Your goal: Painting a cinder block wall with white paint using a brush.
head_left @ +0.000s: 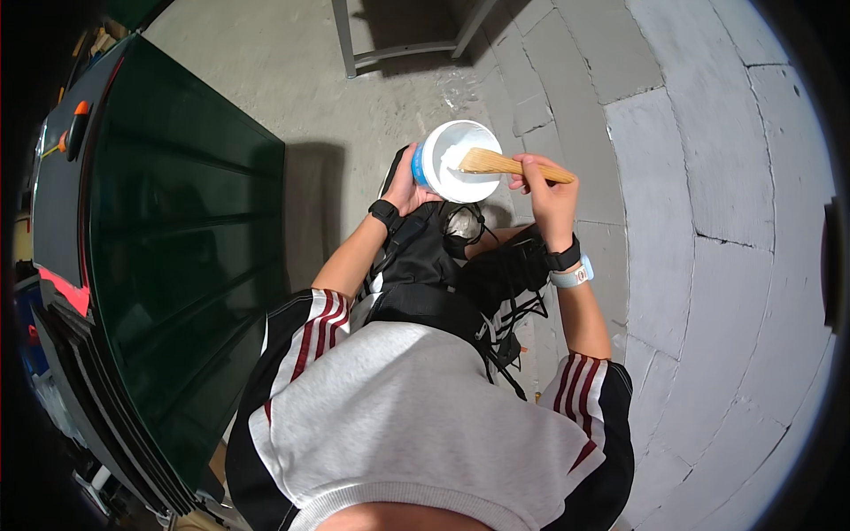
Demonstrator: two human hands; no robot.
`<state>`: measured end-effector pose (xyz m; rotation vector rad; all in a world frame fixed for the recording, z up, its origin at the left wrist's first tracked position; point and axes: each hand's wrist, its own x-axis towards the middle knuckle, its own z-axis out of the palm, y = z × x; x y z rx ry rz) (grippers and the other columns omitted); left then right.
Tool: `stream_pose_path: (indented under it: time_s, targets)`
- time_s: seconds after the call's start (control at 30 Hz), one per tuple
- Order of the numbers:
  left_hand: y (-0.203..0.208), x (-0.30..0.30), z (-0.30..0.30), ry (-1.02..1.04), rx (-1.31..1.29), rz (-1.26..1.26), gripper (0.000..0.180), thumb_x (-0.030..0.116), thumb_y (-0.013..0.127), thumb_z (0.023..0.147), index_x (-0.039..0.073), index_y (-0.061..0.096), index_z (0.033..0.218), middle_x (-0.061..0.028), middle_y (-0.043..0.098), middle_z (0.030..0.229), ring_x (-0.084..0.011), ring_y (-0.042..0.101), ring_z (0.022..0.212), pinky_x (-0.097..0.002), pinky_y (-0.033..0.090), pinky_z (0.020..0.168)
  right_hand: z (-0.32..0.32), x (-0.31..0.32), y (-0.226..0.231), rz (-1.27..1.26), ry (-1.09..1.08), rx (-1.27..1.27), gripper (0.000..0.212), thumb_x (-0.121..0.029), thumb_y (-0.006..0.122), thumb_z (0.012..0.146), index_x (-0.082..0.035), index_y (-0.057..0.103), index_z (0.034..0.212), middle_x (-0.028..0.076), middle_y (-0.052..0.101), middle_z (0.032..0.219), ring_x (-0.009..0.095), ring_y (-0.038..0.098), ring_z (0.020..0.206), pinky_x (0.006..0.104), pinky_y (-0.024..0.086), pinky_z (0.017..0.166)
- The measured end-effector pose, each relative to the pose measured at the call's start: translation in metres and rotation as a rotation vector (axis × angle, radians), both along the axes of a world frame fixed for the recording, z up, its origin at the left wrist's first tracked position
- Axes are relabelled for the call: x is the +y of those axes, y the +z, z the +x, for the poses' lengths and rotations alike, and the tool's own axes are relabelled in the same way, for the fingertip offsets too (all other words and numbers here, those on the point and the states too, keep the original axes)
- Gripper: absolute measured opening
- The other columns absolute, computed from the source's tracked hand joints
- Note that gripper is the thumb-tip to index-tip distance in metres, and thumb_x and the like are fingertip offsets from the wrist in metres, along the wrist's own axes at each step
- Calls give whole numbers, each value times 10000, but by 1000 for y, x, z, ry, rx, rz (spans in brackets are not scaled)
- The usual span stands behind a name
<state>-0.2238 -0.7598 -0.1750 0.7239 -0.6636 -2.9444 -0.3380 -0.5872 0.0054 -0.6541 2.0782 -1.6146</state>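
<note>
A white plastic tub (431, 168) with a blue label rests in my left hand (409, 188), whose fingers and palm support its side and base. White paint (478, 188) coats the inside. Pinched in the fingers of my right hand (553, 196) is a wooden-handled paintbrush (505, 164). Its broad end reaches over the rim into the tub, and the bristles blend with the white there. Both hands are closed, held out in front of my knees.
At the left stands a dark green cabinet (186, 221), with an orange-and-black tool (78, 128) on its top. A block wall (655, 195), partly white and partly grey, rises at the right. Metal table legs (343, 40) stand on the concrete floor (257, 80) ahead.
</note>
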Motion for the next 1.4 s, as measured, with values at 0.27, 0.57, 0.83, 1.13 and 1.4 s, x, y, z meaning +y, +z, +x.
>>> stream_pose_path:
  time_s: [0.27, 0.57, 0.83, 1.13, 1.4]
  targets:
    - [4, 0, -3, -16, 16, -7, 740, 610, 263, 976, 36, 388, 1426, -207, 570, 1299, -359, 643, 1091, -492, 588, 837, -23, 42, -39, -205, -264, -759, 347, -254, 552, 983, 66, 639, 1084, 77, 672, 795, 130, 651, 695, 217, 503, 609]
    - [5, 2, -2, -26, 0, -10, 759, 633, 262, 970, 48, 385, 1437, -208, 533, 1346, -366, 618, 1133, -498, 562, 885, -21, 56, -57, -321, -406, -1135, 316, -309, 589, 976, 6, 605, 994, 39, 663, 789, 105, 641, 697, 210, 518, 605]
    - [5, 2, -2, -19, -10, -24, 764, 645, 282, 962, 54, 392, 1434, -198, 533, 1347, -363, 616, 1135, -487, 559, 889, -24, 65, -70, -410, -369, -1290, 319, -323, 588, 978, -4, 598, 983, 23, 659, 774, 87, 638, 682, 210, 513, 604]
    - [7, 5, -8, -52, -61, 36, 754, 641, 336, 938, 91, 388, 1450, -161, 500, 1402, -350, 551, 1236, -521, 529, 935, -51, 107, -154, 36, 146, 274, 238, -128, 534, 946, -2, 602, 1137, 65, 607, 985, 156, 579, 832, 288, 483, 713]
    - [57, 42, -74, -155, 17, 42, 764, 629, 299, 950, 46, 363, 1440, -215, 537, 1334, -374, 643, 1081, -484, 620, 761, -32, 140, 10, -624, -376, -527, 342, -206, 492, 988, 78, 603, 1143, 115, 668, 862, 172, 643, 770, 264, 510, 707]
